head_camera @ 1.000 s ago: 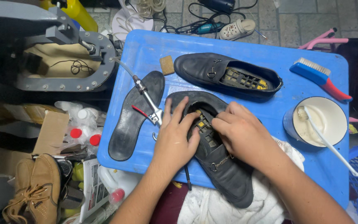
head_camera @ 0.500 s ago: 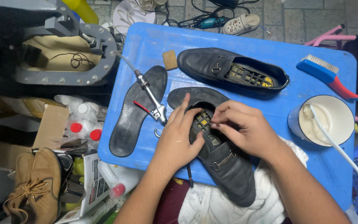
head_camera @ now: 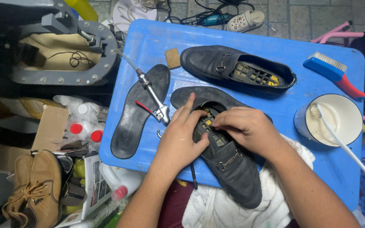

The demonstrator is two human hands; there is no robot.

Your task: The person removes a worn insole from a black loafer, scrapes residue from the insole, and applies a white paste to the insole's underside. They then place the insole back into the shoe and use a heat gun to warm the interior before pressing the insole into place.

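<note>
A black leather loafer (head_camera: 233,169) lies on the blue table (head_camera: 148,42) with its toe toward me, resting partly on a white cloth (head_camera: 216,207). My left hand (head_camera: 180,137) grips its left side at the opening. The fingers of my right hand (head_camera: 246,126) press down inside the shoe onto its yellow-and-black grid footbed (head_camera: 205,126). A second black loafer (head_camera: 237,69) with the same exposed footbed lies farther back. A black insole (head_camera: 138,109) lies at the left of the table.
A metal air tool with a red lever (head_camera: 153,99) lies on the insole. A white cup of glue with a brush (head_camera: 332,118), a blue brush (head_camera: 332,71) and a small brown block (head_camera: 172,58) sit on the table. Tan boots (head_camera: 34,185), bottles and a grey machine (head_camera: 60,50) stand left.
My right fingers have slid from the shoe's rim deeper into its opening, onto the footbed. My left hand keeps its hold on the shoe's side. The camera has shifted slightly.
</note>
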